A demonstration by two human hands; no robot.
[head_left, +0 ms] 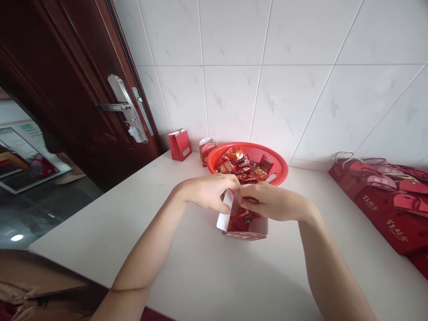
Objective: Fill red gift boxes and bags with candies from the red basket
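A small red gift box (247, 235) stands on the white table in front of me, its top open and its white-lined flap turned out to the left. Red wrapped packets show inside it. My left hand (210, 192) pinches the flap between thumb and fingers. Over the box's right side, my right hand (272, 201) has its fingers curled at the opening; what lies between them is hidden. Just behind both hands sits a red plastic basket (281, 166) holding several red and gold wrapped snacks (245, 167).
Near the wall are an upright red box (180, 146) and a rounded pink-and-red box (207, 148). Red gift bags (368, 203) line the table's right side. A dark wooden door (83, 58) with a metal handle (117, 107) stands at left. A person's foot (71, 177) shows beyond it.
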